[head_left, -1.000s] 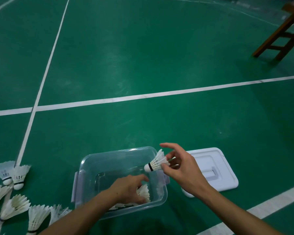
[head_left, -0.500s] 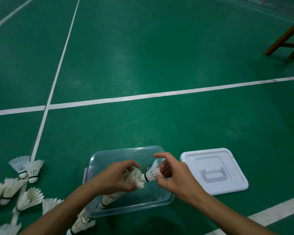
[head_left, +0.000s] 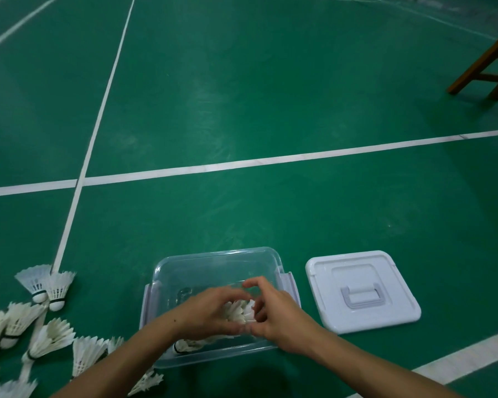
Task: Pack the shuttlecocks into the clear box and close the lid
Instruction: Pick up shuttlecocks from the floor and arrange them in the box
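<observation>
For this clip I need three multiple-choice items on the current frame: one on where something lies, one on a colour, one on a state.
1. Where does the lid lie?
A. On the clear box
B. On the floor, to the right of the clear box
C. On the wooden chair

2. What colour is the court floor?
A. Green
B. Blue
C. Grey

3. What state is the clear box in?
A. Closed
B. Open, with both hands over it
C. Tipped on its side

Key: 1 B, the lid rests flat beside the box's right wall. 2 A, green with white lines. 3 B, the left hand and right hand grip shuttlecocks inside the uncovered box.
</observation>
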### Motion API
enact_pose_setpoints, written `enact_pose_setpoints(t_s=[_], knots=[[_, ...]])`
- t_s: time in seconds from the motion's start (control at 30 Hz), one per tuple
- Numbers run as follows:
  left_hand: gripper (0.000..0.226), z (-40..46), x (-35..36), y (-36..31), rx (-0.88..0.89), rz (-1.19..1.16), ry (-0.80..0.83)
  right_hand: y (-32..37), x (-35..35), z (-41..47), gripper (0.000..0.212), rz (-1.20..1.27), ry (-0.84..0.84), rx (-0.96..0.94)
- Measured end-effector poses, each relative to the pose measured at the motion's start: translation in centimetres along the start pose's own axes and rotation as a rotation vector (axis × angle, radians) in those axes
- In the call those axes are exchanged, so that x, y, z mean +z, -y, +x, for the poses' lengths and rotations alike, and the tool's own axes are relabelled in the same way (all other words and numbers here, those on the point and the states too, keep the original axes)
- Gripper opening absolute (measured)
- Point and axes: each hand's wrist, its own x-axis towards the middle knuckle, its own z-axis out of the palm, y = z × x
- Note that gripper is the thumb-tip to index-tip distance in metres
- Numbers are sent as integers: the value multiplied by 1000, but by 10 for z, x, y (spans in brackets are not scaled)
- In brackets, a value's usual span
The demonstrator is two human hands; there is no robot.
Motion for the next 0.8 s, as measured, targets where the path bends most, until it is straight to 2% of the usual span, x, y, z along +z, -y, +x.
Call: enact_pose_setpoints(t_s=[0.07, 0.17, 0.43, 0.57, 0.67, 0.73, 0.8], knots=[[60, 7, 8, 0, -2, 61, 38, 4, -7, -3, 81, -49, 61, 19], [59, 17, 14, 2, -51, 156, 47, 10, -25, -12, 88, -62, 36, 41], [60, 40, 33, -12, -176, 360, 121, 3, -84, -16, 67, 185, -204, 16], [66, 43, 41, -11, -208, 341, 98, 4, -92, -18, 60, 254, -225, -32], [80, 41, 42, -9, -205, 280, 73, 8, -97, -18, 58, 249, -214, -76], [94, 37, 34, -13, -197, 233, 10, 14, -101, -17, 56, 236, -208, -101], [98, 27, 20, -22, -165, 154, -123, 23, -105, -15, 54, 212, -200, -133]])
